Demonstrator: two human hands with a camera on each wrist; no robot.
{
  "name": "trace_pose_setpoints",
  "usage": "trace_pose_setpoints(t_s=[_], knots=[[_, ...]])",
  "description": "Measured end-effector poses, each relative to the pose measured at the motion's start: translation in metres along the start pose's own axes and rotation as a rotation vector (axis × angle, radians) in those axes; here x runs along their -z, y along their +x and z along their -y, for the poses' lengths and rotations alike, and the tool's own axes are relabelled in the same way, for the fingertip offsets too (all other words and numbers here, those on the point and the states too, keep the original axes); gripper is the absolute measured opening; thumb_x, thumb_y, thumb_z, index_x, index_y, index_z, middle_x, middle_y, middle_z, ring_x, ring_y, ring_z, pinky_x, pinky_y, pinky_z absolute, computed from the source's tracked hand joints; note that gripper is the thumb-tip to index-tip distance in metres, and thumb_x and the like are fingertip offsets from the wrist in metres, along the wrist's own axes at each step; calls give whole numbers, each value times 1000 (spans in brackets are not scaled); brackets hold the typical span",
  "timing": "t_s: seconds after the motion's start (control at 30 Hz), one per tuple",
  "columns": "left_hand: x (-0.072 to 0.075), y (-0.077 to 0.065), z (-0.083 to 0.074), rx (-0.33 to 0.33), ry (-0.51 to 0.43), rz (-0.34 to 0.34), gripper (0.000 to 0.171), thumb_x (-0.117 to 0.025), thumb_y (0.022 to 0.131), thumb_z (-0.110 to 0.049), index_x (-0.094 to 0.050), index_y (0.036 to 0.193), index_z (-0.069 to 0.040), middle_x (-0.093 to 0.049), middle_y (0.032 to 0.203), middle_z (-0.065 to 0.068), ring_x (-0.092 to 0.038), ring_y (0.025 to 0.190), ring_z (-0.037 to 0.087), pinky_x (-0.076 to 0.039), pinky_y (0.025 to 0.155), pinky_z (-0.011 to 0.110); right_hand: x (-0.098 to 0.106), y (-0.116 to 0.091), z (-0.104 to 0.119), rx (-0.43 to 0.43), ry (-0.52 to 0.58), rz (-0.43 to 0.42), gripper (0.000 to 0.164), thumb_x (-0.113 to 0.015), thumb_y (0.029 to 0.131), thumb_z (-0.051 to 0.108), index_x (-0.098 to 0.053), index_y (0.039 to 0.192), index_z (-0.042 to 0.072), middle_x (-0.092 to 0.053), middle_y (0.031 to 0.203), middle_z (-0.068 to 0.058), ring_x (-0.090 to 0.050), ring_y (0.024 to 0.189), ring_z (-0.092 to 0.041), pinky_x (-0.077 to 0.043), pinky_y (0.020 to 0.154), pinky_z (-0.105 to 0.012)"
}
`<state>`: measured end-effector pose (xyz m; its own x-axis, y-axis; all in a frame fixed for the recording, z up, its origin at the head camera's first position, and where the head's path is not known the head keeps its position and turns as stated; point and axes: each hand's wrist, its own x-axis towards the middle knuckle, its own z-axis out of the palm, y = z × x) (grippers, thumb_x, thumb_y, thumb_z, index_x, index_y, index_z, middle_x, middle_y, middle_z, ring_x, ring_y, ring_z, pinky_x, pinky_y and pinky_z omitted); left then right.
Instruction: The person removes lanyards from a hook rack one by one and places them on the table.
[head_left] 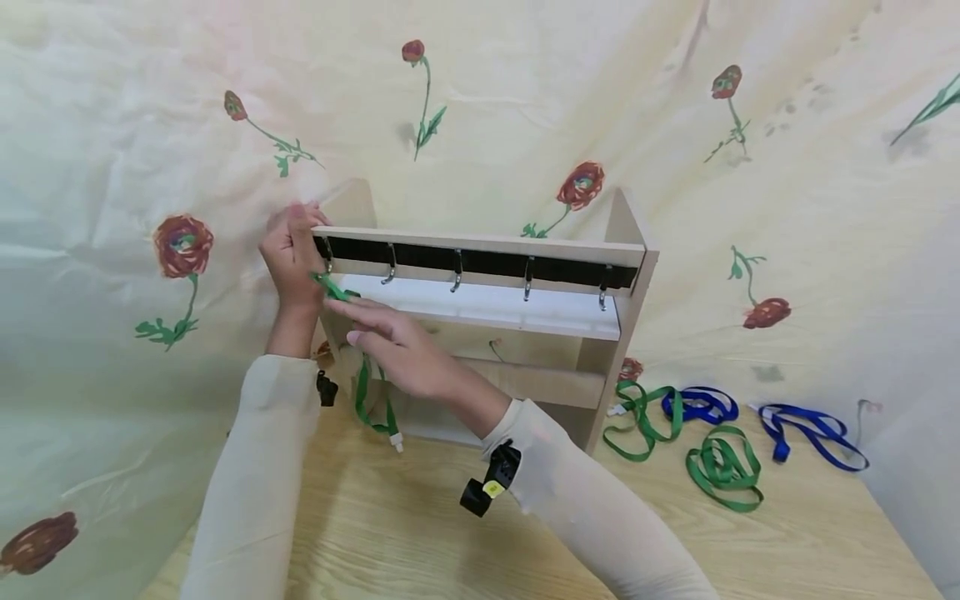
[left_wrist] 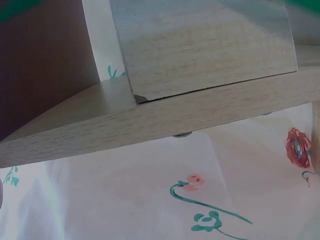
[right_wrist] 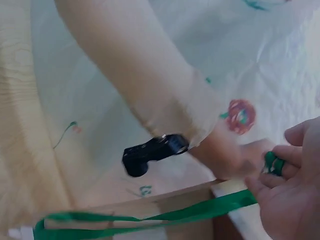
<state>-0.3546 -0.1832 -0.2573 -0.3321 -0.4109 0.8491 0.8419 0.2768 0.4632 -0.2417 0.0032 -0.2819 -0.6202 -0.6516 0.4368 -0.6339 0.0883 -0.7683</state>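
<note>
My right hand (head_left: 397, 346) holds a green lanyard (head_left: 363, 396) in front of the leftmost hook (head_left: 328, 254). In the right wrist view a bit of green strap shows between the curled fingers (right_wrist: 287, 160), and the rest of the lanyard (right_wrist: 175, 215) stretches away to a white clip (right_wrist: 20, 233). In the head view the lanyard hangs down past the shelf front. My left hand (head_left: 291, 254) grips the upper left corner of the wooden rack (head_left: 480, 237), fingertips over its top edge. The left wrist view shows wooden boards (left_wrist: 210, 55) close up, with blurred green in the upper corners.
Several metal hooks line the rack's dark strip, among them a middle hook (head_left: 457, 271). To the right on the wooden table (head_left: 420, 533) lie green lanyards (head_left: 723, 467) and blue lanyards (head_left: 810, 429). A flowered cloth (head_left: 480, 100) hangs behind and at the left.
</note>
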Motion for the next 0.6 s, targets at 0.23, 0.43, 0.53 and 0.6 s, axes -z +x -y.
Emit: trace_pose_setpoints(t_s=[0.23, 0.43, 0.53, 0.6], knots=[[1, -1, -4, 19, 5, -18, 44, -50, 105, -5, -65, 64, -9, -70, 75, -23, -71, 101, 6, -46, 102, 24, 9, -14, 29, 150, 10, -37, 50, -44, 108, 14, -47, 158, 8, -38, 172, -1, -35, 157, -4, -41, 119, -30], [-4, -1, -14, -31, -5, -9, 41, -49, 104, -3, -60, 71, 18, -69, 75, -24, -68, 96, 6, -46, 101, 24, 25, -32, 51, 208, -66, -79, 47, -48, 109, 12, -51, 155, 5, -43, 168, -9, -40, 155, -7, -42, 111, -27], [-6, -2, -18, -36, 0, -15, 41, -48, 103, -3, -59, 70, 19, -68, 75, -25, -68, 94, 4, -44, 98, 23, 33, -42, 61, 223, -64, -99, 46, -49, 108, 8, -53, 153, 3, -49, 164, -11, -53, 143, -9, -45, 106, -26], [-6, -2, -18, -28, -5, -24, 41, -49, 103, -3, -58, 70, 19, -68, 75, -24, -70, 94, 4, -43, 98, 22, 38, -48, 66, 226, -50, -113, 46, -48, 107, 6, -54, 152, 2, -52, 162, -11, -59, 121, -13, -46, 99, -27]])
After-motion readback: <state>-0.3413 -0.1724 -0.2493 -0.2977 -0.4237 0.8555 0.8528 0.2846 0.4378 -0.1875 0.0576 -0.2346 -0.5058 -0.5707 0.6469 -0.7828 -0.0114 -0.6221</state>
